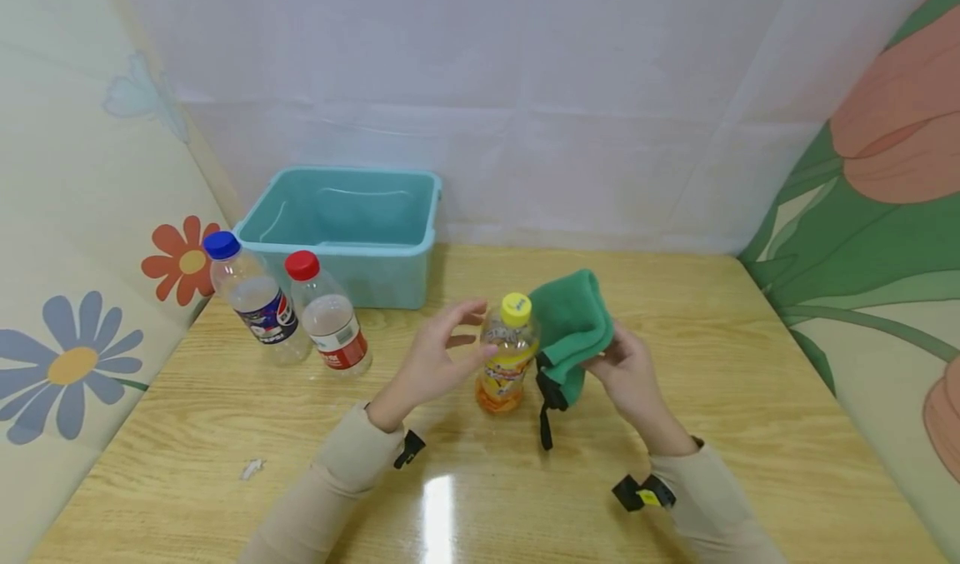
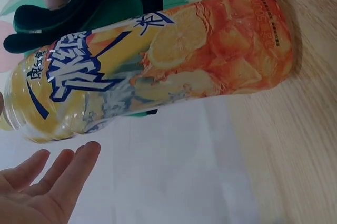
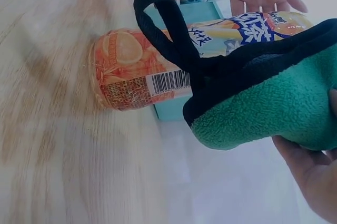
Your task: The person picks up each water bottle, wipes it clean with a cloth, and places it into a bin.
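An iced tea bottle (image 1: 504,372) with a yellow cap and an orange-and-yellow label stands upright on the wooden table. My left hand (image 1: 442,351) is at its left side with the fingers spread and loosely bent; in the left wrist view the visible fingers (image 2: 79,168) are apart from the bottle. On the other side, my right hand (image 1: 626,372) grips a green terry cloth (image 1: 573,322) with black edging and a hanging black loop. The folded cloth is right beside the bottle; whether it touches cannot be made out. Part of the right fingers is hidden behind it.
A light-blue plastic bin (image 1: 360,272) stands at the back left. Before it are a blue-capped Pepsi bottle (image 1: 266,310) and a red-capped clear bottle (image 1: 333,331). A small white scrap (image 1: 252,468) lies at the front left. A white sheet (image 1: 600,114) hangs behind the table.
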`<action>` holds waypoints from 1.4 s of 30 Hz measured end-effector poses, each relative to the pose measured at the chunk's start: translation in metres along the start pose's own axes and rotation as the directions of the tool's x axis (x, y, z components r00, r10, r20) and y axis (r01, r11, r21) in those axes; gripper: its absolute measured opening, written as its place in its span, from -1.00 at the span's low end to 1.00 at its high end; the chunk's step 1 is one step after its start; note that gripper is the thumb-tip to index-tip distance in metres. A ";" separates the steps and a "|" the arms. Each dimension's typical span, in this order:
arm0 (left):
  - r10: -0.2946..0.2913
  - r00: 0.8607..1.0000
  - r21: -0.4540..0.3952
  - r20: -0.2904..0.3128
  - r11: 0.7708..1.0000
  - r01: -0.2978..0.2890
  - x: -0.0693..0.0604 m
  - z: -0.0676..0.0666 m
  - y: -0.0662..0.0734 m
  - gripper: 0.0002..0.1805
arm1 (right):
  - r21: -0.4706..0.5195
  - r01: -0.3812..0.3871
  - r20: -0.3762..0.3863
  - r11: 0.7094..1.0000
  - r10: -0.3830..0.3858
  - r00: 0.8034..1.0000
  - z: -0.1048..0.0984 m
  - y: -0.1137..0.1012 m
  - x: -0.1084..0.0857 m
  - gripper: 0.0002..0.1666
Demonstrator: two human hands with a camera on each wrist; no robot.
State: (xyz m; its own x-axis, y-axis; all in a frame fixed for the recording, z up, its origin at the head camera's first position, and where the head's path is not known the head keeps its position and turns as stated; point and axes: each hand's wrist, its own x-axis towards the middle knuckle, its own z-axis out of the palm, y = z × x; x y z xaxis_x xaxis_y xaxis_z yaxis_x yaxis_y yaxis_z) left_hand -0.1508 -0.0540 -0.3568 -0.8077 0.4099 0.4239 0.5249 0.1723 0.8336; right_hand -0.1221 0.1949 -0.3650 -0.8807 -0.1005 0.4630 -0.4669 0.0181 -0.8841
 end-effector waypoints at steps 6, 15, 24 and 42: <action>0.010 1.000 -0.023 0.017 1.000 -0.010 -0.001 0.004 0.001 -0.46 | -0.021 0.037 0.027 0.999 -0.037 0.999 0.004 0.000 0.001 -0.46; 0.007 1.000 -0.049 0.028 0.999 -0.006 -0.001 0.004 0.001 -0.46 | -0.084 0.039 0.075 0.996 -0.033 0.997 0.008 0.007 -0.002 -0.55; -0.040 0.998 -0.065 0.040 0.997 0.043 0.001 0.005 -0.002 -0.45 | -0.140 -0.075 0.074 0.987 0.086 0.994 0.012 0.016 -0.007 -0.47; -0.010 0.999 -0.061 0.047 0.998 0.013 0.000 0.002 -0.004 -0.46 | -0.172 -0.161 0.164 0.972 0.189 0.968 0.017 0.035 -0.011 -0.41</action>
State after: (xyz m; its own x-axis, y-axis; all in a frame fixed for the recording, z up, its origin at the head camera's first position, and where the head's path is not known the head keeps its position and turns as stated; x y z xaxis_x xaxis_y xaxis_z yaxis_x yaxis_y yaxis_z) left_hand -0.1529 -0.0531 -0.3607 -0.7993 0.4501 0.3982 0.4970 0.1225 0.8591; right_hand -0.1277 0.1799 -0.4018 -0.9278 -0.2566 0.2707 -0.3260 0.2053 -0.9228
